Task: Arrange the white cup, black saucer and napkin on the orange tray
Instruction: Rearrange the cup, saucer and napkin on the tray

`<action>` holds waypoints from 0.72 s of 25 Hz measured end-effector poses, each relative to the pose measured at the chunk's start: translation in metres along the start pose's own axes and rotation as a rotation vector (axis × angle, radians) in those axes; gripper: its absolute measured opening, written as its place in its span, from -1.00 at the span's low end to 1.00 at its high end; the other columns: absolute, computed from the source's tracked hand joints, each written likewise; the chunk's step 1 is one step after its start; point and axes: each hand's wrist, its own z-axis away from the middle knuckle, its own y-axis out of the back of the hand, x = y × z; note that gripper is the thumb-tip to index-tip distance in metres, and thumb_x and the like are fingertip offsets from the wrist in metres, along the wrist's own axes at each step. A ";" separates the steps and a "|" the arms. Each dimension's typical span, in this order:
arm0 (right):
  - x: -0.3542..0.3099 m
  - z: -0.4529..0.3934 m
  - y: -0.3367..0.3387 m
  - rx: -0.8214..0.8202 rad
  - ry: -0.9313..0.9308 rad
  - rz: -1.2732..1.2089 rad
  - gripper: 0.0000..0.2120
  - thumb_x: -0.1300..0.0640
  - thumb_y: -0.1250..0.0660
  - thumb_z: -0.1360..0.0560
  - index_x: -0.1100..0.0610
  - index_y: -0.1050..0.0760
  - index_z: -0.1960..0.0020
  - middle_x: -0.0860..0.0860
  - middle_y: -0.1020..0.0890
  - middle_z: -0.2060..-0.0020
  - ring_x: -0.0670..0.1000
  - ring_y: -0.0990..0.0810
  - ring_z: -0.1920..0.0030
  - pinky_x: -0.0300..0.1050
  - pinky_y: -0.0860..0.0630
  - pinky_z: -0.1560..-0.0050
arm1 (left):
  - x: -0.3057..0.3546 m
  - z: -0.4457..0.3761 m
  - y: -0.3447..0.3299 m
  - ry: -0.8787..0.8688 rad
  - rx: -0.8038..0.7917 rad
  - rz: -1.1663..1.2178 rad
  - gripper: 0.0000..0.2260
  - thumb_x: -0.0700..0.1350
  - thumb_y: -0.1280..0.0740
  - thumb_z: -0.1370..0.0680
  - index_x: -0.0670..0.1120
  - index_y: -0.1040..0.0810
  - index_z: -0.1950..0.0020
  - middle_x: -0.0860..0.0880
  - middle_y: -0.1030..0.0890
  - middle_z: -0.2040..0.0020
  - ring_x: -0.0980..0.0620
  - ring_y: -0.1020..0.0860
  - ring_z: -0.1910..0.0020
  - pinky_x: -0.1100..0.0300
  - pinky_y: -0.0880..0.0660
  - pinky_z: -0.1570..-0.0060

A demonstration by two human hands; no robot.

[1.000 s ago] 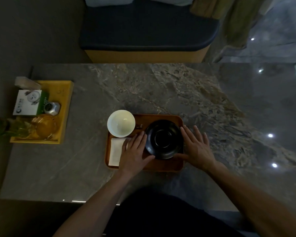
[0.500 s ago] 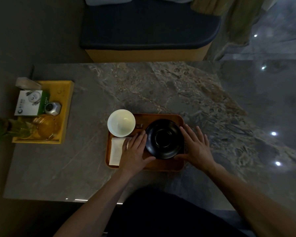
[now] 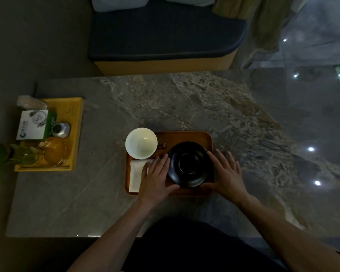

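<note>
Marble with brown and grey veining makes up the table [image 3: 185,107], and the orange tray [image 3: 185,136] sits on it near the person's edge. On the tray's right half lies the black saucer [image 3: 190,164], upright, its rim reaching close to the tray's right wall and its near edge hanging close to the front wall. The left hand [image 3: 156,178] lies flat with fingers extended and spread, palm down, its fingertips just beside the saucer's left rim and its thumb curving under the saucer's near-left edge; it is unclenched and grips nothing, though whether the thumb actually touches the rim is hard to tell in this dim light. The right hand [image 3: 227,174] mirrors it on the other side, fingers straight and loose, palm down over the tray's right wall, thumb tucked toward the saucer's near-right edge, likewise closed around nothing. The napkin [image 3: 136,174], folded and white, lies in the tray's near-left corner, its right part covered by the left hand. The white cup [image 3: 141,143] stands upright at the tray's far-left corner, its round mouth overlapping the tray's edge, just beyond the napkin and apart from the saucer. Well to the left on the table sits a yellow tray [image 3: 76,124] holding a white box [image 3: 32,124], a small metallic object [image 3: 60,130] and an amber glass vessel [image 3: 54,149]. Beyond the table stands a dark cushioned bench [image 3: 165,32].
</note>
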 end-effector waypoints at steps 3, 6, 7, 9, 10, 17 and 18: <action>-0.002 0.002 0.001 -0.001 -0.011 -0.005 0.04 -0.43 -0.36 -0.28 -0.26 0.20 -0.53 -0.06 0.03 -0.59 0.13 0.22 -0.56 0.29 0.12 -0.51 | -0.003 0.000 -0.001 -0.008 0.004 -0.001 -0.16 0.34 -0.31 -0.41 0.00 -0.09 -0.56 0.04 -0.11 -0.58 0.02 -0.04 -0.55 -0.12 -0.07 -0.48; -0.005 0.005 -0.003 -0.003 -0.025 -0.021 0.05 -0.47 -0.33 -0.26 -0.26 0.20 -0.53 -0.05 0.03 -0.59 0.13 0.23 -0.56 0.27 0.13 -0.50 | -0.004 0.002 -0.002 -0.015 0.007 -0.002 -0.16 0.34 -0.30 -0.40 0.00 -0.10 -0.55 0.04 -0.12 -0.57 0.01 -0.05 -0.54 -0.12 -0.08 -0.47; -0.006 0.006 -0.004 -0.005 -0.031 -0.028 0.05 -0.47 -0.33 -0.25 -0.27 0.20 -0.53 -0.04 0.02 -0.59 0.13 0.22 -0.56 0.28 0.11 -0.50 | -0.005 0.002 -0.002 -0.017 0.005 -0.004 -0.16 0.33 -0.30 -0.41 0.00 -0.10 -0.55 0.04 -0.12 -0.57 0.01 -0.05 -0.54 -0.12 -0.08 -0.47; -0.005 0.007 -0.005 -0.004 -0.033 -0.035 0.05 -0.50 -0.29 -0.23 -0.29 0.22 -0.52 -0.03 0.00 -0.59 0.14 0.21 -0.56 0.30 0.09 -0.50 | -0.006 0.002 -0.002 -0.020 -0.006 -0.015 -0.17 0.34 -0.28 -0.41 0.00 -0.09 -0.56 0.05 -0.10 -0.58 0.02 -0.03 -0.55 -0.11 -0.06 -0.48; -0.004 0.007 -0.005 -0.002 -0.028 -0.032 0.05 -0.52 -0.26 -0.22 -0.30 0.22 -0.52 -0.02 -0.01 -0.59 0.15 0.20 -0.56 0.30 0.07 -0.50 | -0.006 0.003 -0.002 -0.020 -0.008 -0.019 -0.17 0.35 -0.27 -0.42 0.00 -0.08 -0.56 0.05 -0.09 -0.58 0.02 -0.02 -0.55 -0.11 -0.05 -0.48; -0.003 0.002 -0.004 0.004 -0.025 -0.017 0.04 -0.51 -0.28 -0.21 -0.35 0.23 -0.50 -0.02 -0.03 -0.59 0.17 0.17 -0.56 0.34 0.04 -0.49 | -0.003 0.007 -0.004 -0.003 0.029 0.007 -0.17 0.33 -0.29 -0.42 -0.02 -0.11 -0.56 0.02 -0.14 -0.57 0.01 -0.05 -0.54 -0.09 -0.03 -0.48; -0.003 0.002 -0.005 0.001 -0.029 -0.023 0.05 -0.51 -0.29 -0.21 -0.35 0.24 -0.50 -0.02 -0.03 -0.59 0.17 0.17 -0.56 0.34 0.05 -0.49 | -0.003 0.007 -0.004 -0.007 0.028 0.004 -0.18 0.33 -0.28 -0.42 -0.02 -0.10 -0.56 0.02 -0.13 -0.57 0.02 -0.05 -0.55 -0.08 -0.02 -0.48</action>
